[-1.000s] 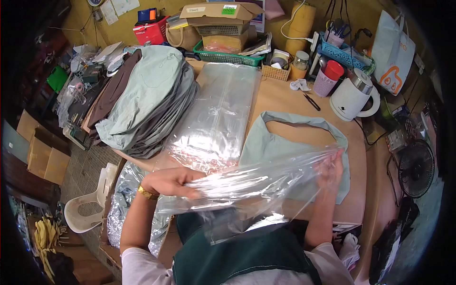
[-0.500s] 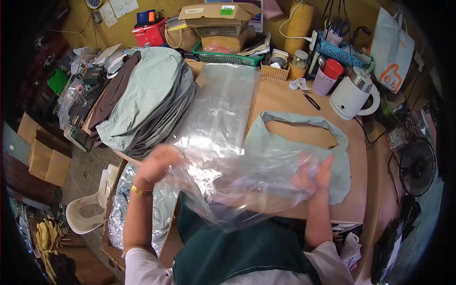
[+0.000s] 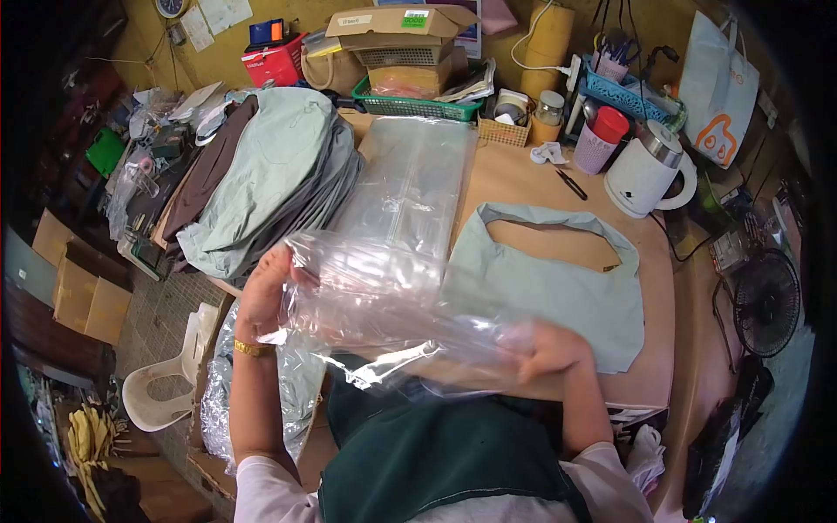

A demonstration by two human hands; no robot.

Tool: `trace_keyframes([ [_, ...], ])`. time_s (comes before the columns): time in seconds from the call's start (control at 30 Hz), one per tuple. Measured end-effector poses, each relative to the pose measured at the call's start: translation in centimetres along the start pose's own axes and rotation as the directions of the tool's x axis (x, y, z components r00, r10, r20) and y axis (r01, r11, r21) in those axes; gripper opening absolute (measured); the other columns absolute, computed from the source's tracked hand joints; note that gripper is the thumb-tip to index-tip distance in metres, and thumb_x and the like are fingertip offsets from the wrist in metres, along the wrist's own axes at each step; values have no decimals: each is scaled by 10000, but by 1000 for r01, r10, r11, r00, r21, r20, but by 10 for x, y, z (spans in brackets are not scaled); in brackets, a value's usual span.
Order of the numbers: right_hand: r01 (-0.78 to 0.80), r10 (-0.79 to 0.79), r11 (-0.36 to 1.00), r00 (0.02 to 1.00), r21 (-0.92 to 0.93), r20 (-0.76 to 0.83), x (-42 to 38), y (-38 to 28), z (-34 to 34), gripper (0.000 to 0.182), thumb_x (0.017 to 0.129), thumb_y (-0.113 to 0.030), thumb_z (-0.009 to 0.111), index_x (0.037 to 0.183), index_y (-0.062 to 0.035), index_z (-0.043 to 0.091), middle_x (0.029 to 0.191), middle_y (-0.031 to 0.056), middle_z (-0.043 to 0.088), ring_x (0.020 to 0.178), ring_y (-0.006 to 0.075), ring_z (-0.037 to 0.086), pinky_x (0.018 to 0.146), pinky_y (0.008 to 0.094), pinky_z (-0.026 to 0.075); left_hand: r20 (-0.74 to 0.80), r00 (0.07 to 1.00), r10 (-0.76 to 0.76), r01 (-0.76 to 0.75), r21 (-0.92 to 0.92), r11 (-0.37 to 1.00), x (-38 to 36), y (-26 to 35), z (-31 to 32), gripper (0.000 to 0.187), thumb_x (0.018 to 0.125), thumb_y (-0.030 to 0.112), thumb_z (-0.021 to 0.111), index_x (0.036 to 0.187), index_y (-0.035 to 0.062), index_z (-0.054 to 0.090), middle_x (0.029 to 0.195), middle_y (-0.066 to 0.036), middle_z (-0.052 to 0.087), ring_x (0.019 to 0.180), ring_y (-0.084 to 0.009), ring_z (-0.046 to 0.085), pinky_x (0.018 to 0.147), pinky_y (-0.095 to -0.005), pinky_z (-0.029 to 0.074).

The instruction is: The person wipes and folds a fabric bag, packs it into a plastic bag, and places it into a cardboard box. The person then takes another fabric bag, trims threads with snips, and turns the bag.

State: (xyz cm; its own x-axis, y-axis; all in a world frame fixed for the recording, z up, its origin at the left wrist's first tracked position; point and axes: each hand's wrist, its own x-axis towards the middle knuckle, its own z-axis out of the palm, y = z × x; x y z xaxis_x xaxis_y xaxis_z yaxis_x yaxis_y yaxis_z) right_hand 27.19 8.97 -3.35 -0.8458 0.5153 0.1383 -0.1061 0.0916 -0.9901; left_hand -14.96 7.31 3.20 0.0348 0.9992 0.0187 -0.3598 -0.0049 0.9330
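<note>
I hold a clear plastic bag [image 3: 384, 301] stretched between both hands over the near table edge. My left hand [image 3: 264, 292], with a gold bracelet at the wrist, grips its left end. My right hand [image 3: 549, 349] grips its right end, low by the table edge. Just beyond the bag a pale green cloth tote bag [image 3: 558, 288] lies flat on the brown table [image 3: 514, 179]. A stack of clear plastic bags [image 3: 410, 187] lies flat up the table's middle.
A tall pile of green and grey cloth bags [image 3: 270, 179] fills the left side. A white kettle [image 3: 649, 170], red-lidded cup [image 3: 602, 139], scissors [image 3: 571, 185], baskets and boxes line the back. More plastic [image 3: 222, 383] hangs left of my lap.
The plastic bag has gone from stretched wide and flat to bunched between my hands. My left hand rose up and left; my right hand dropped and moved left toward the table edge.
</note>
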Motion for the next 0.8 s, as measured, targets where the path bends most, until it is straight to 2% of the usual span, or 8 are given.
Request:
trace_keyframes([
  [0.1, -123, 172, 970, 957, -208, 234, 4, -4, 0, 142, 917, -191, 622, 906, -50, 623, 757, 104, 628, 750, 245, 624, 707, 404, 495, 288, 953, 91, 30, -391, 920, 3, -8, 7, 376, 961, 353, 585, 1105, 6, 606, 967, -112, 682, 839, -190, 648, 769, -320, 517],
  [0.2, 269, 104, 875, 707, 403, -699, -15, 22, 0, 168, 947, -203, 581, 858, -67, 622, 764, 116, 619, 748, 258, 615, 699, 414, 497, 388, 900, -197, 89, 279, 956, -1, -4, -3, 464, 923, 301, 642, 1244, -26, 572, 1136, -144, 661, 1048, -204, 612, 940, -342, 478],
  [0.27, 684, -138, 565, 631, 462, -764, -10, 21, -18, 253, 991, -252, 516, 856, -55, 604, 745, 138, 611, 673, 241, 606, 594, 410, 498, 616, 692, -376, 4, 518, 855, -5, -10, 16, 395, 916, 266, 639, 1187, -19, 596, 1075, -96, 675, 990, -155, 613, 875, -301, 493],
  [0.4, 497, -197, 479, 864, 724, -463, -13, 30, -15, 348, 992, -363, 524, 872, -42, 591, 734, 133, 608, 579, 196, 569, 501, 377, 459, 194, 769, -610, 223, 812, 539, 14, -15, -14, 332, 931, 287, 624, 1112, 9, 604, 988, -42, 665, 867, -132, 596, 804, -286, 494],
  [0.53, -302, 335, 921, 936, 247, -106, -11, 24, -5, 345, 882, -382, 696, 884, -52, 597, 713, 86, 618, 563, 164, 579, 510, 347, 471, 19, 990, 139, -131, -218, 967, 18, -6, 17, 250, 1000, 317, 521, 906, 89, 564, 737, 11, 529, 633, -120, 489, 627, -299, 421],
  [0.67, 30, 44, 951, 972, 308, -231, -25, 54, -19, 357, 862, -375, 719, 898, -29, 638, 717, 71, 630, 546, 168, 571, 619, 377, 515, 487, 873, 35, 264, -531, 805, 16, -5, 2, 266, 1011, 324, 489, 901, 95, 567, 700, 11, 492, 626, -97, 489, 568, -300, 426],
  [0.73, 223, 91, 837, 843, 499, -531, -38, 59, -27, 372, 860, -383, 718, 912, -20, 651, 727, 68, 637, 547, 175, 566, 661, 390, 521, 102, 976, -190, 182, 84, 980, -9, -3, 9, 386, 938, 347, 607, 1101, -2, 630, 813, -5, 632, 711, -116, 578, 626, -293, 482],
  [0.8, 454, -94, 815, 717, 360, -690, -44, 51, -33, 405, 862, -388, 712, 973, -2, 659, 755, 79, 652, 592, 208, 588, 716, 418, 522, 598, 749, -286, -52, 484, 873, -2, -16, 0, 472, 889, 325, 676, 1180, -41, 612, 923, -49, 689, 765, -115, 606, 665, -270, 496],
])
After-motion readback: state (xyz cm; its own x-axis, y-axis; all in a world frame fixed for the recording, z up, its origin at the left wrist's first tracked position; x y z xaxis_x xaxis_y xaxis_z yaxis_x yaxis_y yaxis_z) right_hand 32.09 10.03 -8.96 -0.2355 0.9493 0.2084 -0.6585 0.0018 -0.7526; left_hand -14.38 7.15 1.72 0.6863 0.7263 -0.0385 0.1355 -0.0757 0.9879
